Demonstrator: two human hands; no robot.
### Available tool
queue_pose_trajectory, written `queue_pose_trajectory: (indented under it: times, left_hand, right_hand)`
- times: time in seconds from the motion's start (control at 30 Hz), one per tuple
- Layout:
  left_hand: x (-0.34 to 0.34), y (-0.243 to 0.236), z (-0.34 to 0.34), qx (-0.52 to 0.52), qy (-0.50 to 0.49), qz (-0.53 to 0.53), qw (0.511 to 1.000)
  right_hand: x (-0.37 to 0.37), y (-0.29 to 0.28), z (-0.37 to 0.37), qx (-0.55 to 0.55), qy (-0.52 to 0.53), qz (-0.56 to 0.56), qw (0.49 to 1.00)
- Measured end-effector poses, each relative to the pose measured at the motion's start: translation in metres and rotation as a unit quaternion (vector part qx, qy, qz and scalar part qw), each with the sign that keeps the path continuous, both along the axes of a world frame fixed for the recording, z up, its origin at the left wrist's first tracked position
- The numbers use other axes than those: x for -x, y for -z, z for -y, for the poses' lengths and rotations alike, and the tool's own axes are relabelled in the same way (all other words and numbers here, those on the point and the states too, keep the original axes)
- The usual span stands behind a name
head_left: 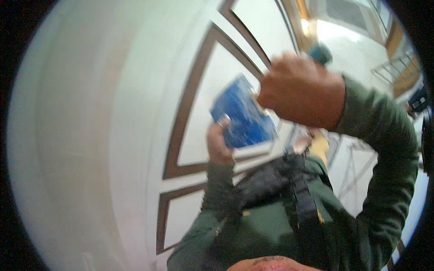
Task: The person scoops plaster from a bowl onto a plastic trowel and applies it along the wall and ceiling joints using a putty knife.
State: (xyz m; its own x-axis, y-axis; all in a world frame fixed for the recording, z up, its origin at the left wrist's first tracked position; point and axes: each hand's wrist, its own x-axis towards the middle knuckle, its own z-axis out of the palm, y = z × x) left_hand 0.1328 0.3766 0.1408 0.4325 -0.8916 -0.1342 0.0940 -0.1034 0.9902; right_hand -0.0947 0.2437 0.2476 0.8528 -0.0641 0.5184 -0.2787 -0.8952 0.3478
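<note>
My left hand [218,143] grips a blue flat board [242,128] with pale smears on it by its lower left edge, thumb on top. Over the board's upper right, my right hand [300,90] is closed in a fist round a tool with a teal handle end [321,54] showing above it; the tool's working end is partly hidden and blurred against the board. Both hands are in front of a white wall [99,113] with dark brown rectangular frames [185,104] on it.
At the upper right are a pale surface far off, a railing [391,67] and wooden trim [400,83]. Thin metal framework [355,167], perhaps a ladder or scaffold, is below beside my body. A dark object [418,101] sits at the right edge.
</note>
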Motion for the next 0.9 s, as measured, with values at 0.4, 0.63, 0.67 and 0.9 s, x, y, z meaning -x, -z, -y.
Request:
queue_pose_trajectory:
  times: [0.4, 0.63, 0.67, 0.9]
  left_hand:
    - [0.023, -0.02, 0.063, 0.045, -0.081, -0.192, 0.977]
    - [0.027, 0.011, 0.059, 0.113, -0.097, -0.23, 0.962]
    - [0.029, 0.014, 0.057, 0.115, -0.121, -0.216, 0.962]
    - [0.033, 0.027, 0.047, 0.124, -0.167, -0.141, 0.968]
  right_hand:
    - [0.041, 0.022, 0.107, -0.193, 0.012, -0.219, 0.956]
    - [0.078, 0.057, 0.194, -0.568, -0.212, 0.27, 0.748]
    - [0.072, 0.057, 0.196, -0.591, -0.262, 0.318, 0.693]
    - [0.02, 0.011, 0.204, -0.707, -0.477, 0.387, 0.35]
